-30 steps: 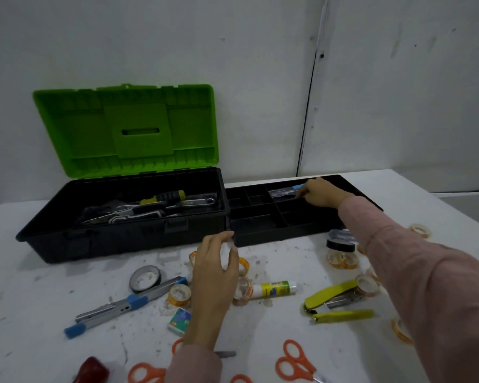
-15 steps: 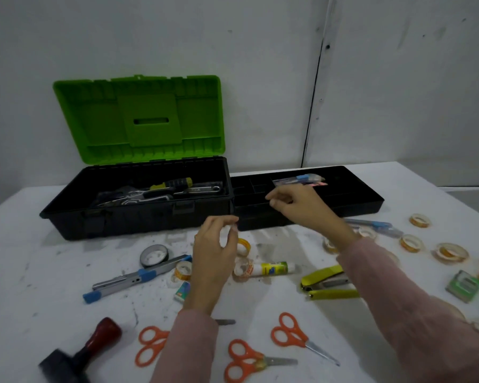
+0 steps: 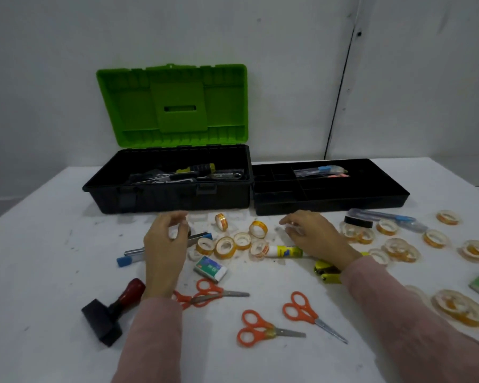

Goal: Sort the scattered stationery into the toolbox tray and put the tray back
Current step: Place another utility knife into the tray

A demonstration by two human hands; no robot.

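On white table (image 3: 39, 244), black divided tray (image 3: 329, 201) sits just right of open green-lidded toolbox (image 3: 172, 189), pens in rear compartment. Left hand (image 3: 163, 244) low over black tape roll, fingers curled round it. Right hand (image 3: 313, 233) palm-down over glue stick (image 3: 284, 251), grip unclear; tape rolls (image 3: 224, 247) between hands

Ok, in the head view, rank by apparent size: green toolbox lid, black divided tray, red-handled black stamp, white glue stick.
1. Green toolbox lid
2. Black divided tray, close to the lid; foreshortened, so unsure
3. Red-handled black stamp, nearer the camera
4. White glue stick
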